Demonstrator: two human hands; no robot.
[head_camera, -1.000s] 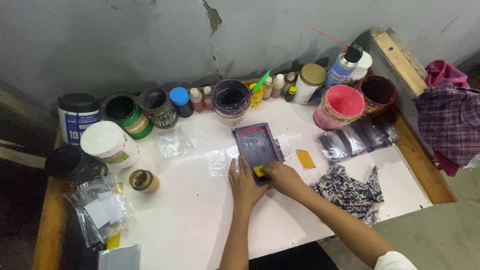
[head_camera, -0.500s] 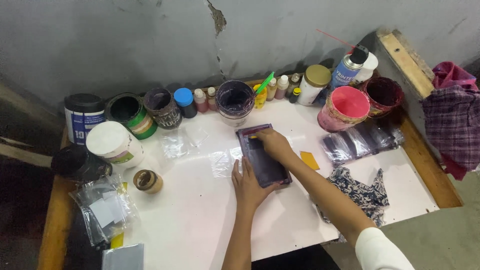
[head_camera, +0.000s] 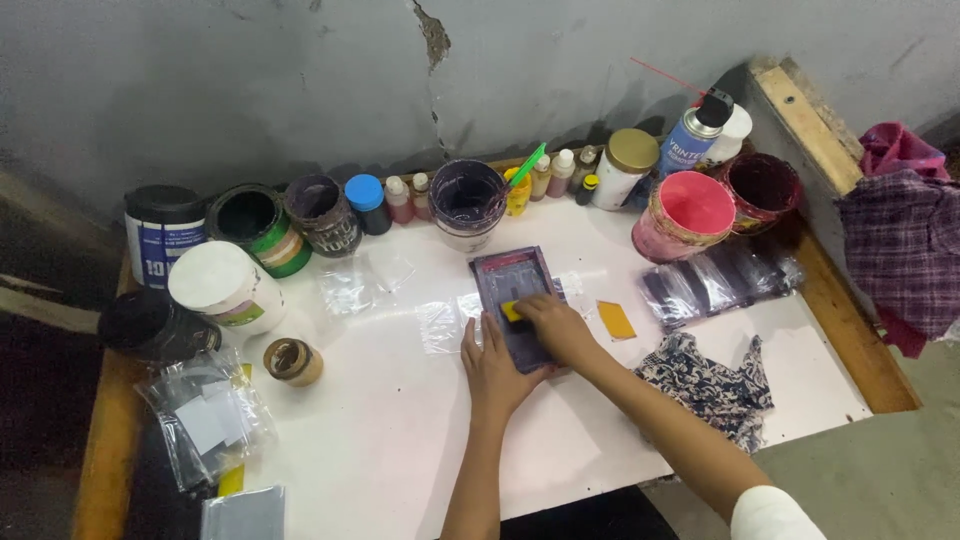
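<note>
Left hand (head_camera: 490, 365) is lying flat, bracing the purple frame (head_camera: 515, 305) on the counter (head_camera: 400, 450); right hand (head_camera: 555, 325) is gripping a yellow squeegee (head_camera: 511, 311). Risk: frame slipping, smearing ink.

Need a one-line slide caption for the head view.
Right hand presses a yellow scraper on a small purple frame; left hand steadies it.

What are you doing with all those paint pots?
A person is working at a white table. The left hand presses flat on the near edge of a small purple-stained screen frame, holding it down. The right hand holds a little yellow scraper against the middle of the screen. Open ink pots line the wall behind, among them a purple-smeared tub and a pink tub. Another yellow scraper lies just right of the frame, beside a patterned rag.
</note>
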